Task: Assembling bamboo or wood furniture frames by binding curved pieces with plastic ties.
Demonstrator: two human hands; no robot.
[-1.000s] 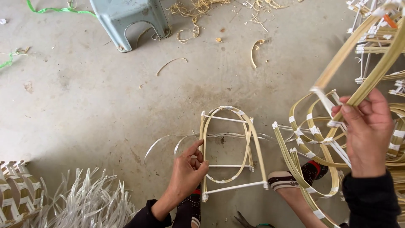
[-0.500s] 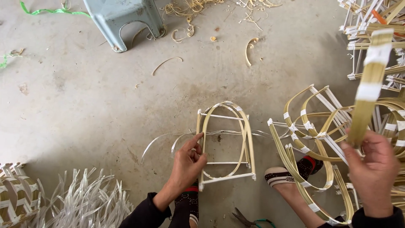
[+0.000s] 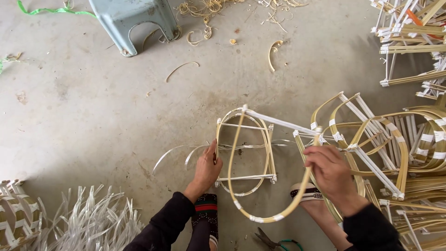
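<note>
Fingers (image 3: 210, 160) of the left hand (image 3: 206, 171) were pinched on the left upright of a small cane frame (image 3: 246, 153) that stood on the concrete floor (image 3: 93, 116). Fingers of the right hand (image 3: 331, 173) were clenched around a curved cane hoop (image 3: 260, 217), gripping it near its upper end; from there the hoop swept down and leftward, crossing in front of the frame and looping below it. Just right of the right hand lay a heap of similar bent frames (image 3: 395, 139), touching one another. Below the hands, two sandalled feet rested on the floor, with pliers (image 3: 267, 239) between them. Far above the left hand stood a grey stool (image 3: 132, 21); pale strips (image 3: 88, 223) lay well to its lower left.
</note>
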